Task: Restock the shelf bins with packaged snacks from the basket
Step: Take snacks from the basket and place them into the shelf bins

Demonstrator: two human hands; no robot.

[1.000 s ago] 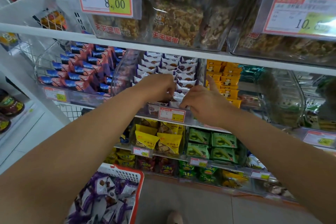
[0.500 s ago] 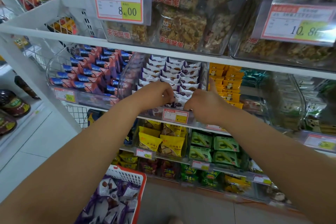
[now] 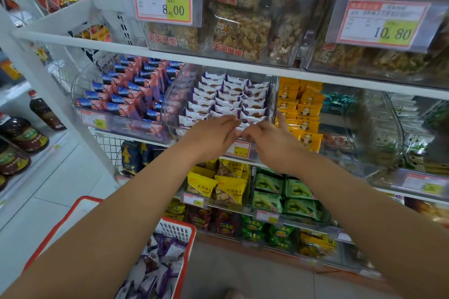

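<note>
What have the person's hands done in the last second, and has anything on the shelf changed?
Both hands have drawn closer together at the front of the clear bin of white and purple snack packs. The left hand now has its fingers stretched out flatter; the right hand stays curled at the front row, though what it holds is hidden. The rows of packs, the neighbouring bins and the red basket look unchanged.

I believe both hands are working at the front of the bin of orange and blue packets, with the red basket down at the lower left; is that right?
Not quite. The head view shows the left hand and right hand at the front of the clear bin of white and purple packets; the orange and blue packets fill the bin to its left. The red basket is indeed at the lower left.
</note>
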